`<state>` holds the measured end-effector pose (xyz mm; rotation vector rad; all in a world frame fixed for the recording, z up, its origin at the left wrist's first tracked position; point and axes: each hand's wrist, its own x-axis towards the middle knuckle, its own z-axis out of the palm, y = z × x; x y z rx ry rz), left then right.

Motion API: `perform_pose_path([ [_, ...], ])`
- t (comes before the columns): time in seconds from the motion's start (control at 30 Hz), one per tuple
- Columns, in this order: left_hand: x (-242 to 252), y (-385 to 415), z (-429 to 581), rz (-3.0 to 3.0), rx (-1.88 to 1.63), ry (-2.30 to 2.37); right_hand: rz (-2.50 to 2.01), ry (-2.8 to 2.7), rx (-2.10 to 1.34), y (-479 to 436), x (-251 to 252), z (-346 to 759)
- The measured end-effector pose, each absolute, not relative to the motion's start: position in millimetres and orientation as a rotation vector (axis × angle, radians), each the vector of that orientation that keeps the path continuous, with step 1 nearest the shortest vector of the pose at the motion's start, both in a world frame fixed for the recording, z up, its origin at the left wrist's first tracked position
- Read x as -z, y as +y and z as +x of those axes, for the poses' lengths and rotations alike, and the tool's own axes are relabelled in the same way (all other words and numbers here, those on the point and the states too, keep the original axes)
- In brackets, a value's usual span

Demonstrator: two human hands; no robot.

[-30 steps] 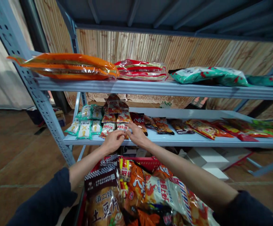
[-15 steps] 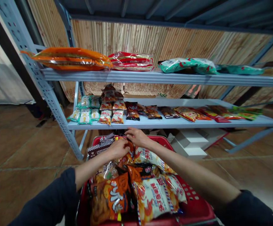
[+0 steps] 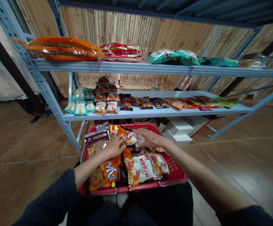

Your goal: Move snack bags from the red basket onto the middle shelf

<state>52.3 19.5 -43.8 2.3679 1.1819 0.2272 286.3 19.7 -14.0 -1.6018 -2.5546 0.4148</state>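
Both the left hand [image 3: 114, 147], curled, grip not discernible, and the right hand [image 3: 148, 138], spread wide, have withdrawn from the shelf [image 3: 150, 113] to packets [image 3: 131, 138] in the basket [image 3: 177, 172], where handling now centres.

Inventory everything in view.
Rack: one, pale blue, ahead
Basket: one, red, before rack
Bags: several, orange, white, brown, in basket
Long packages: count unclear, orange, upper shelf left
Clear packages: count unclear, red, beside those
Large bags: several, teal, upper shelf, further right
Small packets: several, teal-white, lower shelf left
Stacked packets: several, orange-white, right of those
Flat packets: many, dark and multicoloured, further right
Boxes: several, white, under rack
Container: one, dark, far left
Backdrop: one, tan, behind rack
Curtain: one, white, far left
Left hand: one, bare, over bags
Right hand: one, bare, over bags
Sleeves: two, navy, lower corners
Legs: two, dark, below basket
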Motion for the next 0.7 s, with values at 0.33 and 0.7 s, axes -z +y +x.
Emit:
perform_pose_path([
  [0.33,54,16,49,2.333,-0.347,1.176,-1.700,-2.584,-0.235,19,29,291],
  [0.7,48,14,33,2.309,-0.338,1.073,-1.662,-2.521,-0.309,19,20,287],
])
